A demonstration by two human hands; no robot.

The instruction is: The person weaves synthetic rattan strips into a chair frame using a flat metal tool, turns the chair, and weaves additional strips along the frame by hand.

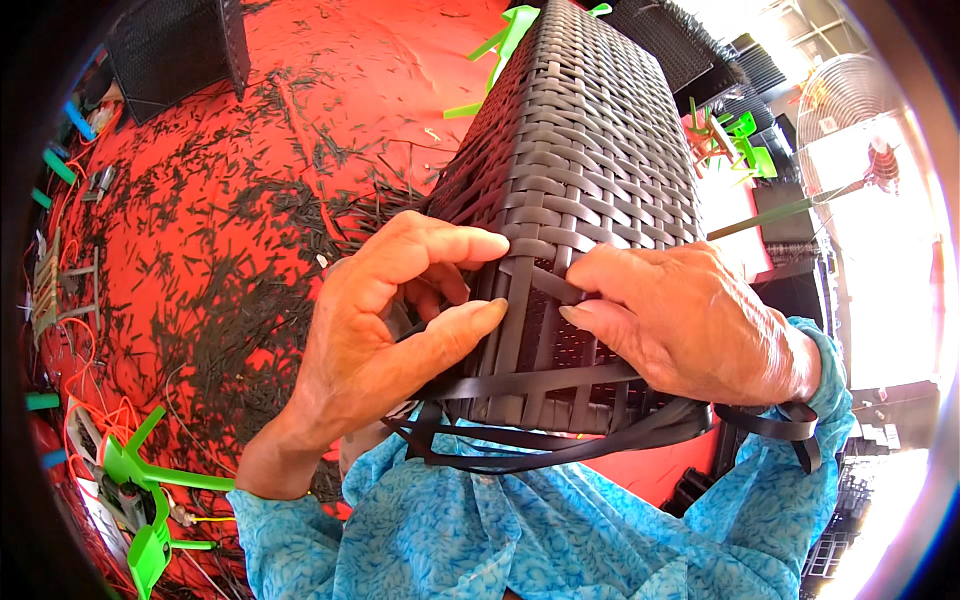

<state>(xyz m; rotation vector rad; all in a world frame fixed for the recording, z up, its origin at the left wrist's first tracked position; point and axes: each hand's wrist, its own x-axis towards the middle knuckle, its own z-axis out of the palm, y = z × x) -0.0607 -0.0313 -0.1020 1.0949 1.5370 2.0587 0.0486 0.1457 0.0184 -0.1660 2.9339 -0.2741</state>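
A dark brown woven basket-like piece (610, 150) of flat plastic strips stands in front of me, its weave tight at the far part and loose strips near me. My right hand (680, 320) pinches a flat dark strip (548, 281) between thumb and forefinger at the near part of the weave. At the left corner, my left hand (400, 310) is held with thumb and forefinger apart, fingertips touching or close beside the upright strips. Its other fingers are curled and partly hidden behind the corner. A long loose strip (540, 381) loops below my hands and past my right wrist.
Dark strip offcuts (250, 330) litter the red floor covering (370, 50) on the left. Green plastic chairs or stools (150, 500) stand at lower left, among orange cords. A black woven piece (175, 55) is at upper left. On the right stands a large fan (845, 100).
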